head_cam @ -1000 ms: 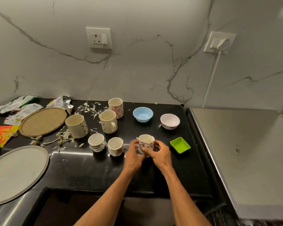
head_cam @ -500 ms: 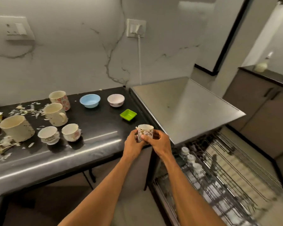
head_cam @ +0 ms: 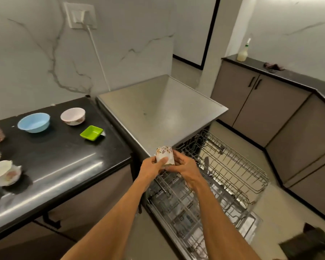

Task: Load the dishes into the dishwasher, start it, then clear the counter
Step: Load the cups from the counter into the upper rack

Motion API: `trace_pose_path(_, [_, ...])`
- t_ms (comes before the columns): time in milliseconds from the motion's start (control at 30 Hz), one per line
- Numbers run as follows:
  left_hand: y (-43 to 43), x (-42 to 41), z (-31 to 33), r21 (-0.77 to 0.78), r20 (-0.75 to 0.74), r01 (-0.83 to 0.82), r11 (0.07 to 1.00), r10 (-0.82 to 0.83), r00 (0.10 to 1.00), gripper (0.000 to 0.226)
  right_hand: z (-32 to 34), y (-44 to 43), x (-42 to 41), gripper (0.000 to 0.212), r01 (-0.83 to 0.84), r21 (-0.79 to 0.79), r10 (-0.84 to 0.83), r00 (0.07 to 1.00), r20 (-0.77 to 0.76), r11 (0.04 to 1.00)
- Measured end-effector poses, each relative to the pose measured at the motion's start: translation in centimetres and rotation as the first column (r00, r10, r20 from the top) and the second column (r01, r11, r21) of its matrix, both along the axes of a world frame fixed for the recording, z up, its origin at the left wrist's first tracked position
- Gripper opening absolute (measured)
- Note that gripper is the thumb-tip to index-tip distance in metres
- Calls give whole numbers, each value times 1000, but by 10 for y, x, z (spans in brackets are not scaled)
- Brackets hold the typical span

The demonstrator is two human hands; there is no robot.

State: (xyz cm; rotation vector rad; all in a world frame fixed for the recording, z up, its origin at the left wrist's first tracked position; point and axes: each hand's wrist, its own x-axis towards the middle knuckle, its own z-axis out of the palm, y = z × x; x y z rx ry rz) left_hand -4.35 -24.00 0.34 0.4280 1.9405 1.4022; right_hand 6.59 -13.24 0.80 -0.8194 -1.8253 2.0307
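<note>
Early stage: left hand (head_cam: 151, 167) & right hand (head_cam: 186, 168) both wrap one floral cup (head_cam: 164, 155) over bare-looking dishwasher rack (head_cam: 233, 166); bowls (head_cam: 34, 122), cups (head_cam: 2, 172) wait on counter (head_cam: 64, 160), start & clearing undone.

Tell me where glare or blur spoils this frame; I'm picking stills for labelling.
Head view: glare streaks the front of the black counter; the lower dishwasher rack and left-edge cups are motion-blurred, the floral cup only slightly soft; wide-angle distortion bows the cabinets.

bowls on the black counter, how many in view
2: a blue bowl at the back of the counter, a white bowl just right of it. Others may lie beyond the left edge.
</note>
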Motion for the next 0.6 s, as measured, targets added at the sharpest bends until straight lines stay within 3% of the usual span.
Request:
trace_pose_path(267, [81, 29, -33, -99, 139, 21, 995, -8, 990, 34, -39, 70, 30, 60, 124, -20, -122, 990, 64, 992])
trace_pose_path(500, [127, 52, -66, -157, 2, -82, 984, 83, 997, 62, -73, 103, 50, 53, 198, -102, -182, 972, 148, 975])
trace_pose_path(600, [134, 51, -82, -154, -3, -40, 987, 40, 999, 59, -84, 109, 50, 47, 204, -114, -184, 969, 166, 972])
